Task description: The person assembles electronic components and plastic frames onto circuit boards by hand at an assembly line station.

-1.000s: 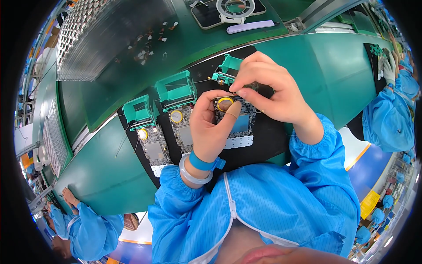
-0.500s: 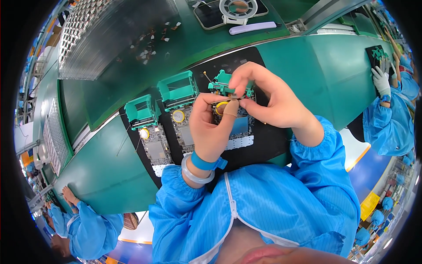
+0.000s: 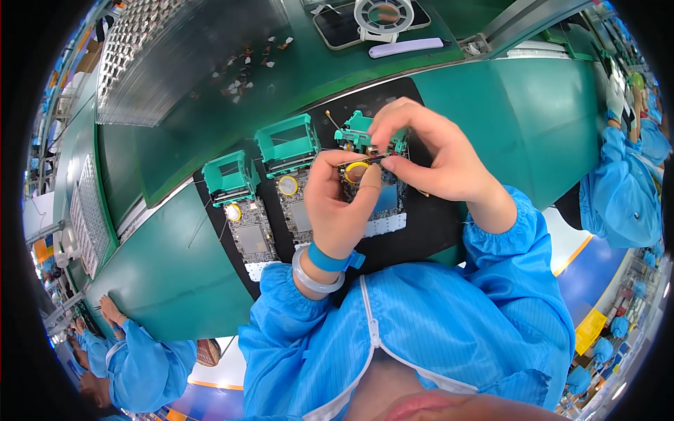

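Three circuit boards lie side by side on a black mat (image 3: 439,228), each with a green plastic frame at its far end. Over the far part of the right-hand board (image 3: 388,200), both my hands work close together. My left hand (image 3: 337,200) has its fingers curled, the thumb beside a yellow-rimmed round cell (image 3: 356,172). My right hand (image 3: 439,154) pinches at a thin dark strip (image 3: 375,160) near that board's green frame (image 3: 356,128). Fingers cover part of the strip, so whether the left fingertips grip it too is hidden. The middle board (image 3: 298,212) and left board (image 3: 250,235) lie untouched.
Beyond the mat, a raised green surface holds small scraps (image 3: 242,84), a lilac-handled tool (image 3: 407,48) and a white round ring-shaped device (image 3: 383,15). Clear ridged trays (image 3: 151,70) stand far left. Co-workers in blue sit at left (image 3: 144,365) and right (image 3: 618,182).
My left thumb has drawn down slightly from my right fingertips, and the dark strip between them shows more. The co-worker's gloved hand at right has shifted farther away.
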Demonstrator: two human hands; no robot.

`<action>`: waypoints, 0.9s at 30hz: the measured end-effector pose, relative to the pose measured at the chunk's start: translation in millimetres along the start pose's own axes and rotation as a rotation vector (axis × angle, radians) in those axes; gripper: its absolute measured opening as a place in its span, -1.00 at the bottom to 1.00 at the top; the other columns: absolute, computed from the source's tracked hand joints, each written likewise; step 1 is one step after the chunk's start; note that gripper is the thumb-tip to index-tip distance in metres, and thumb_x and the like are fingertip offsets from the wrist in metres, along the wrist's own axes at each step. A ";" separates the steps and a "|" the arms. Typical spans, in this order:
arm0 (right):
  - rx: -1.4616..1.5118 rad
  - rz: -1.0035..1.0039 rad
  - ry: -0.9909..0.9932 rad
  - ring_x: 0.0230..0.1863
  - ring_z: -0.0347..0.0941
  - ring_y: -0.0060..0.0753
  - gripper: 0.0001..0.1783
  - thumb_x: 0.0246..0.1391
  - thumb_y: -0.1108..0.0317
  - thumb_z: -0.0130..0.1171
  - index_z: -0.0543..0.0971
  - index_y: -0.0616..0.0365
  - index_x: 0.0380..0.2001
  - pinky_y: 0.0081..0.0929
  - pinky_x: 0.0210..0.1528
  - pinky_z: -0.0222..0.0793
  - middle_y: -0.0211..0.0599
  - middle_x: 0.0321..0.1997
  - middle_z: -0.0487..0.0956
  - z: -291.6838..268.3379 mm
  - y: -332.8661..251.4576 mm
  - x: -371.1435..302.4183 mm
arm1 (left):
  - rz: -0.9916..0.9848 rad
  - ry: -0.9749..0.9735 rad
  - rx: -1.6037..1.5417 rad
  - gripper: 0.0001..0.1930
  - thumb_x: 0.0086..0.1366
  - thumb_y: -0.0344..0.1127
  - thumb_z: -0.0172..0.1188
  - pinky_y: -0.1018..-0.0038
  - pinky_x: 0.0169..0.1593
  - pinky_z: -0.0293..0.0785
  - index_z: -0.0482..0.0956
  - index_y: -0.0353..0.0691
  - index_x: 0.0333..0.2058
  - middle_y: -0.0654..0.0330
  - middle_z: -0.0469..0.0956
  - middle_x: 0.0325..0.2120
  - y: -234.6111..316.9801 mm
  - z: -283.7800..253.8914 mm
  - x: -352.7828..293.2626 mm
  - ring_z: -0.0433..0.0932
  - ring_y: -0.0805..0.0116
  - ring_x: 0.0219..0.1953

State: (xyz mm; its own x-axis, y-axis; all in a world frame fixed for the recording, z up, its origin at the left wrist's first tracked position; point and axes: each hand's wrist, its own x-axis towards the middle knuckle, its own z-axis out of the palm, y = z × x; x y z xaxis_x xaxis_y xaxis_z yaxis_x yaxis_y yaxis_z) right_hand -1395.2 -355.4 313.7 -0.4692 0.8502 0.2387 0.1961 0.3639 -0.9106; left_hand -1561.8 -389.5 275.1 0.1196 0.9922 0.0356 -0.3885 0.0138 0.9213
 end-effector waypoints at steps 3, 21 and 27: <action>-0.196 -0.249 0.262 0.11 0.23 -0.25 -0.62 -0.06 0.45 0.12 0.41 0.24 -0.11 -0.35 0.18 0.07 -0.08 0.06 0.34 -4.2 4.1 0.6 | 0.112 0.032 -0.056 -0.64 0.10 -0.63 0.18 0.64 -0.16 0.33 0.30 -0.31 -0.13 0.25 0.40 -0.28 -3.4 0.9 1.1 0.38 0.57 -0.24; -0.713 -0.376 0.275 -0.03 0.39 -0.08 -0.59 -0.25 0.47 0.33 0.49 0.17 -0.22 -0.26 -0.01 0.32 -0.21 -0.04 0.50 7.5 70.7 18.5 | -0.317 -0.168 0.343 -0.37 0.20 -0.51 0.09 0.48 -0.09 0.44 0.00 -0.29 0.19 -0.05 0.24 0.10 21.6 -40.1 -13.1 0.48 0.31 -0.11; -0.765 -0.262 0.310 0.08 0.31 -0.02 -0.57 -0.15 0.39 0.28 0.47 0.19 -0.13 -0.22 0.11 0.24 -0.17 0.10 0.41 1.6 74.0 8.9 | -0.019 0.518 0.685 -0.52 0.27 -0.35 0.06 0.40 0.12 0.26 0.21 -0.28 0.14 0.02 0.26 0.11 47.5 -132.6 -23.5 0.33 0.23 0.09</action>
State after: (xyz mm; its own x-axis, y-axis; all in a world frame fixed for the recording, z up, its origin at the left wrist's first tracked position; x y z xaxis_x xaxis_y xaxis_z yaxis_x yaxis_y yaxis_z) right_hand -1386.3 -321.5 247.9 -0.3463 0.7278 0.5920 0.6922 0.6241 -0.3624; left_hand -1704.2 -395.7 266.8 -0.3763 0.9264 -0.0101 0.2666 0.1188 0.9564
